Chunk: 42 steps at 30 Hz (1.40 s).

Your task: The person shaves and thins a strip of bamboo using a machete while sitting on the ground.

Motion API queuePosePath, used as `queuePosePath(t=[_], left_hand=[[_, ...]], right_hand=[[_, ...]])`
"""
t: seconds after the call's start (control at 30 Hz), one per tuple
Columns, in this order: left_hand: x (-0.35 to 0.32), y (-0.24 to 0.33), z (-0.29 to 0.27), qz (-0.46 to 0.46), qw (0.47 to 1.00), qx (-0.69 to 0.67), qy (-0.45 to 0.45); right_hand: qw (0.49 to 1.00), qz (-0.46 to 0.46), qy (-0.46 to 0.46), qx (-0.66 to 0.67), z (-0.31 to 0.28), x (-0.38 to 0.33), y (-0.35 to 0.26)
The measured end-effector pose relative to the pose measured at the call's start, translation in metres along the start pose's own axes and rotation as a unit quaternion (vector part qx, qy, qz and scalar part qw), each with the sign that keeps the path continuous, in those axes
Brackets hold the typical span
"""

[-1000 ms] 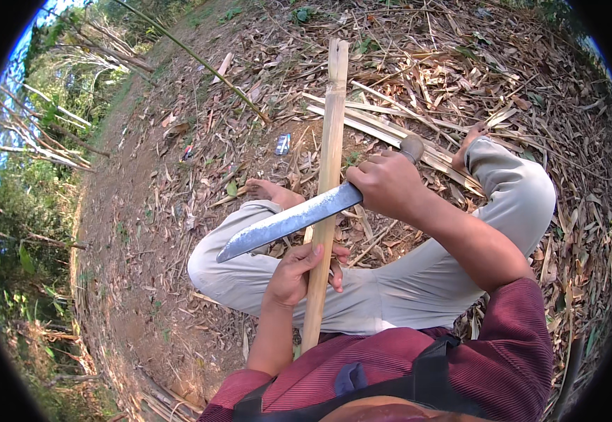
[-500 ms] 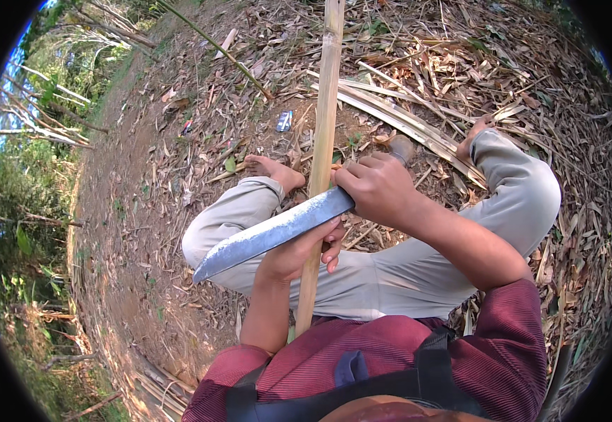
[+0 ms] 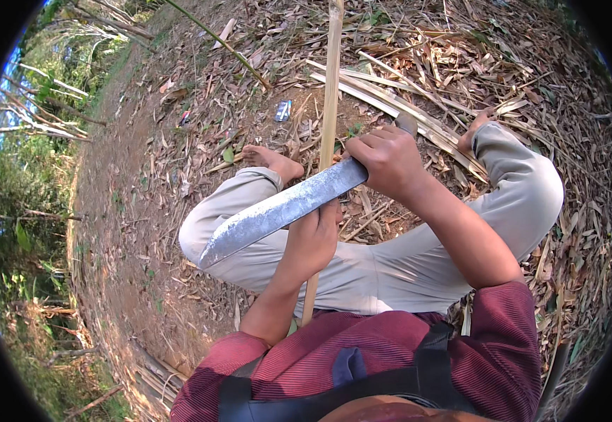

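A long pale strip of split bamboo (image 3: 331, 84) runs from the top of the view down to my lap. My left hand (image 3: 314, 238) is closed around the strip just below the blade, its fingers partly hidden by it. In my right hand (image 3: 388, 160) is a machete, gripped by its handle (image 3: 406, 124), whose end shows above the fist. The machete's broad, worn grey blade (image 3: 278, 214) points down to the left and crosses in front of the strip. Whether the edge touches the bamboo I cannot tell.
Several split bamboo strips (image 3: 390, 98) lie on the leaf-littered ground by my right foot (image 3: 476, 130). A small blue-and-white packet (image 3: 283, 110) lies beyond my left foot (image 3: 273, 160). A thin green stem (image 3: 223, 46) slants in at the upper left. More cut lengths (image 3: 157, 376) lie at lower left.
The right hand and machete have moved slightly right and upward, with the blade turned to show more of its flat. My left hand has turned and moved up the strip, nearer the blade.
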<state>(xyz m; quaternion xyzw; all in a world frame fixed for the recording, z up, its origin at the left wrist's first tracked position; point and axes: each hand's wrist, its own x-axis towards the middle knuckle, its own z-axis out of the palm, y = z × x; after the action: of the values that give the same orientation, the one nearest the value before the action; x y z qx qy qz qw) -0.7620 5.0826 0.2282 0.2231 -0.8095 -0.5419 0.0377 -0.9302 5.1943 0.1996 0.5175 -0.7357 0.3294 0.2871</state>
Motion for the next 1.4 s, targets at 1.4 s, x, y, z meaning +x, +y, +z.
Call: queuePosePath(t=[1.4], left_hand=[[-0.016, 0.004, 0.014, -0.063, 0.968, -0.207, -0.128]], right_hand=[[0.963, 0.257, -0.033, -0.074, -0.029, 0.013, 0.058]])
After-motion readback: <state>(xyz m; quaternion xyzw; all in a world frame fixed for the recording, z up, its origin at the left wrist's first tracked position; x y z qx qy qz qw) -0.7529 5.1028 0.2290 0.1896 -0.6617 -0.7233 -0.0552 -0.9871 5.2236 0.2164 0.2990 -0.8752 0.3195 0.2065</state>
